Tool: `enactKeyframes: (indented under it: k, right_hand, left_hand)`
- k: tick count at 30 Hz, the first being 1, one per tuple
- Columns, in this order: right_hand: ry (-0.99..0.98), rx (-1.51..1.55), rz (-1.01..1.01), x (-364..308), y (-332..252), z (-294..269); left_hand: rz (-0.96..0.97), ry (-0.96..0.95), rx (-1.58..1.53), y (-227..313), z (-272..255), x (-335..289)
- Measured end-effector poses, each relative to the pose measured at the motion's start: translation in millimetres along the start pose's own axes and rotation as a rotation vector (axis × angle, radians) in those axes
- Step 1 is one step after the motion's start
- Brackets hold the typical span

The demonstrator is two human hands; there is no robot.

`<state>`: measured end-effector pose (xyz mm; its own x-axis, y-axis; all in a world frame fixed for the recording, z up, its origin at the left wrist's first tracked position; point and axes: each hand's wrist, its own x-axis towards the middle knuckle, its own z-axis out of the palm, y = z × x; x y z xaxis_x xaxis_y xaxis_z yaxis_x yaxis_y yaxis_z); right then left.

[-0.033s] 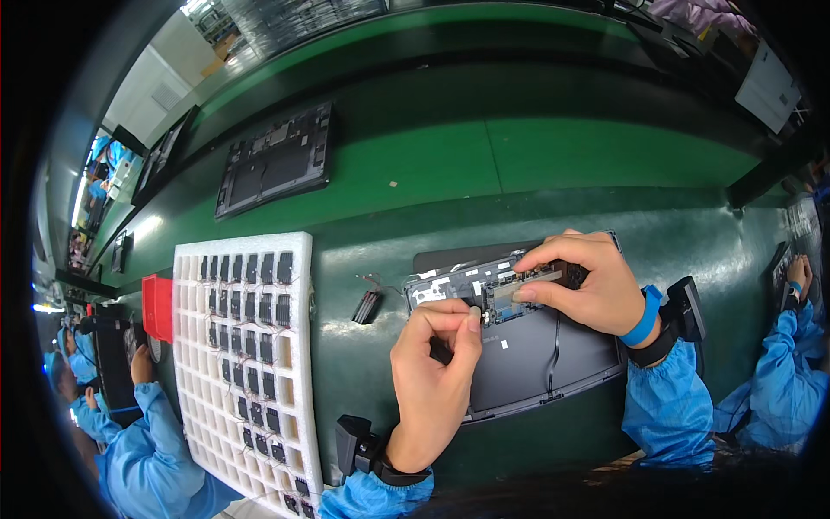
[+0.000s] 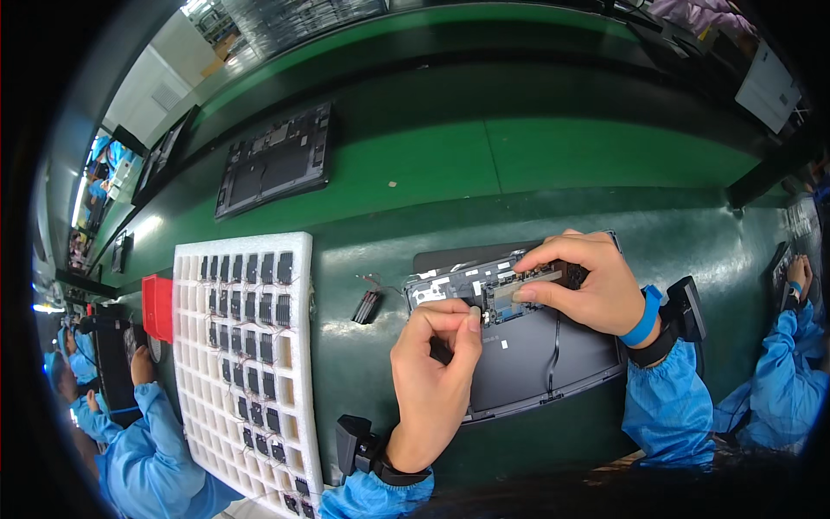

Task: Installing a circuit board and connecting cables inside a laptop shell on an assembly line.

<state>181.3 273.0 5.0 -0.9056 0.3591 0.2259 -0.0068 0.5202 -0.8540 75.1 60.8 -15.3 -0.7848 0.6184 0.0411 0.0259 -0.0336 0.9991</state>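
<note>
An opened laptop base (image 2: 519, 372), dark grey, lies on the green bench in front of me. On its far part is a circuit board (image 2: 504, 304) with small metal and blue areas. My right hand (image 2: 596, 281) grips this board, thumb on its near side and fingers at its far edge. At the board's left end, my left hand (image 2: 432, 363) is closed in a pinch; what sits between thumb and forefinger is too small to tell. A black cable (image 2: 554, 359) runs down the base. Left of the base lies a small black part with thin wires (image 2: 367, 307).
A white foam tray (image 2: 303, 294) with several black wired parts stands at left, beside a red bin (image 2: 157, 307). Another opened laptop base (image 2: 277, 160) rests on the far green surface. Co-workers in blue sleeves sit at left (image 2: 156, 458) and right (image 2: 782, 355).
</note>
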Motion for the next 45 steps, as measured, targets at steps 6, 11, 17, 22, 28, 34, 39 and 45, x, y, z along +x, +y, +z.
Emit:
enactKeyframes:
  k: [6, 11, 17, 22, 28, 34, 39, 45]
  right_hand:
    - [-0.013, -0.034, -0.007, 1, 0, 0]
    - [-0.012, -0.040, -0.018, 2, 0, 0]
    - [-0.020, -0.049, -0.024, 2, 0, 0]
    - [-0.015, -0.045, -0.022, 2, 0, 1]
    - [-0.016, -0.039, -0.022, 3, 1, 2]
    - [-0.001, -0.037, -0.035, 3, 1, 2]
    - [0.035, 0.063, -0.022, 1, 7, 3]
    - [0.017, -0.047, -0.059, 2, 5, -1]
  left_hand:
    - [-0.008, -0.009, 0.014, 3, 0, 1]
    - [-0.012, -0.001, 0.011, 3, 0, 1]
    - [-0.034, 0.005, 0.014, 3, 0, 1]
    - [-0.014, 0.011, 0.009, 0, 1, 1]
    - [-0.020, 0.016, 0.022, 3, 2, 2]
    - [0.007, -0.049, 0.089, 3, 0, 1]
    - [-0.060, -0.050, 0.071, 9, -6, 7]
    - [-0.212, -0.178, 0.114, 15, -18, 10]
